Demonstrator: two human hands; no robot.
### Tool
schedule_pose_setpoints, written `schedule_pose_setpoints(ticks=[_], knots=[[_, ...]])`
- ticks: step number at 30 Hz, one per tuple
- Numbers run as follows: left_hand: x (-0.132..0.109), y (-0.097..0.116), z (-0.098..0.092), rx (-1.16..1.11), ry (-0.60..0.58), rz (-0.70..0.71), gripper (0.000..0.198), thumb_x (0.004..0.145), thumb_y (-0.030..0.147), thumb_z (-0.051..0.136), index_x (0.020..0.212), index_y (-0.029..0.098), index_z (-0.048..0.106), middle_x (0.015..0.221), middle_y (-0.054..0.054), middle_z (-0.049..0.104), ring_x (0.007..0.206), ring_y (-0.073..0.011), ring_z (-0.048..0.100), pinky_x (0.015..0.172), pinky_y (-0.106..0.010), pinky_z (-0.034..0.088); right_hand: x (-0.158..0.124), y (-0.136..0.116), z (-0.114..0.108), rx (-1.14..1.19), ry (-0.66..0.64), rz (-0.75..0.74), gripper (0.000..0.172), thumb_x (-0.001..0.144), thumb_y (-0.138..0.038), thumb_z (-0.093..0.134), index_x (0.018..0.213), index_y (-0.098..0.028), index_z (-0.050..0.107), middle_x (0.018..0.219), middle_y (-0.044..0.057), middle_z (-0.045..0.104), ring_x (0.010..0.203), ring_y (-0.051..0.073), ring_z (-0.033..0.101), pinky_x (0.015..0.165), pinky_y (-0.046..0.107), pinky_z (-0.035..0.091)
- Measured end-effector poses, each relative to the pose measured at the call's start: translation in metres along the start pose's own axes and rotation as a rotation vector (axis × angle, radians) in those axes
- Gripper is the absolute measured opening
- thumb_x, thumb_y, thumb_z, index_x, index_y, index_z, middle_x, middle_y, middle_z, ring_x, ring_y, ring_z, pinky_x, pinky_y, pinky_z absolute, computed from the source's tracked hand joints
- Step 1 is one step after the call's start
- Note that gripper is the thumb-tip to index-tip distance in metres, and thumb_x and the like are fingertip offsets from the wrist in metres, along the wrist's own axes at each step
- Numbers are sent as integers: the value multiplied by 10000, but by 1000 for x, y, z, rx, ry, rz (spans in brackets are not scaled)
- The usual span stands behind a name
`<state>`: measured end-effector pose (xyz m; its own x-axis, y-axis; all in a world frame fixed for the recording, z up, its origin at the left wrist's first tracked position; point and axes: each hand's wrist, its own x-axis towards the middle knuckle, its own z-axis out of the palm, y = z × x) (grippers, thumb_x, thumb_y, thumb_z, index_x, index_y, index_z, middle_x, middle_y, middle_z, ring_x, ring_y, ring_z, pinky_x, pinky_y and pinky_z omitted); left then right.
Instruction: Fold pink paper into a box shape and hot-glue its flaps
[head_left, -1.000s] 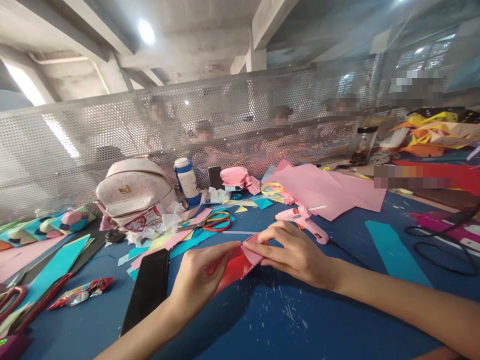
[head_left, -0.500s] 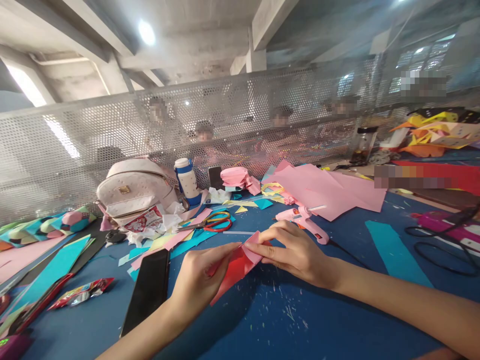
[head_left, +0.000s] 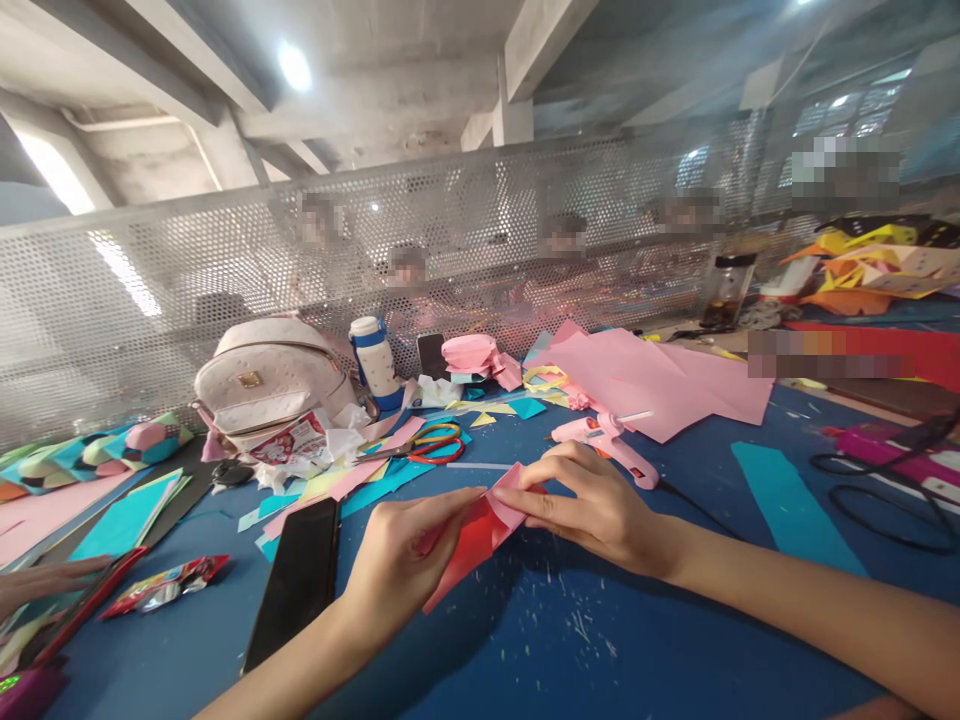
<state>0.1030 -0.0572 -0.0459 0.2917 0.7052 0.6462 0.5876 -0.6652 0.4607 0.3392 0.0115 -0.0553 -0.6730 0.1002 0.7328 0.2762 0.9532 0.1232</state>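
Between my two hands is a piece of folded paper (head_left: 469, 548), red on one face and pink at its upper end, held just above the blue table. My left hand (head_left: 409, 545) pinches its left edge, the thumb and forefinger reaching to the top. With thumb and fingers my right hand (head_left: 581, 505) grips the pink upper end. Just behind the right hand lies a pink glue gun (head_left: 611, 445) with a black cord. A black phone (head_left: 296, 580) lies left of my left hand, and orange-and-green-handled scissors (head_left: 431, 443) rest on paper strips beyond it.
A backpack (head_left: 274, 385) and a white-blue bottle (head_left: 375, 360) stand by the perforated metal screen (head_left: 465, 260). Pink sheets (head_left: 660, 375) lie behind the glue gun, a blue strip (head_left: 795, 505) at right. Another person's hand (head_left: 52, 583) is at far left, near a candy wrapper (head_left: 165, 587).
Another person's hand has come in at the far left over the coloured papers. My hands and the folded paper have hardly moved.
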Motion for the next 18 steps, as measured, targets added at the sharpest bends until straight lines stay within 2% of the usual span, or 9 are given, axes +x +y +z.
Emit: schedule_pose_setpoints(ticks=[8, 18], knots=[[2, 4, 0, 3, 28, 11, 234, 872, 119, 553, 1019, 187, 722, 910, -12, 772, 761, -133, 741, 671, -142, 567, 0, -1, 0, 7, 19, -9, 327, 997, -242, 437, 1305, -255, 546, 983, 47, 629, 879, 179, 473, 803, 354, 404], [1, 1, 0, -3, 10, 9, 251, 877, 107, 548, 1040, 193, 718, 942, -12, 768, 790, -135, 739, 695, -152, 568, 1, -1, -2, 7, 21, -8, 320, 998, -258, 435, 1291, -237, 559, 972, 49, 629, 883, 179, 485, 823, 360, 413]])
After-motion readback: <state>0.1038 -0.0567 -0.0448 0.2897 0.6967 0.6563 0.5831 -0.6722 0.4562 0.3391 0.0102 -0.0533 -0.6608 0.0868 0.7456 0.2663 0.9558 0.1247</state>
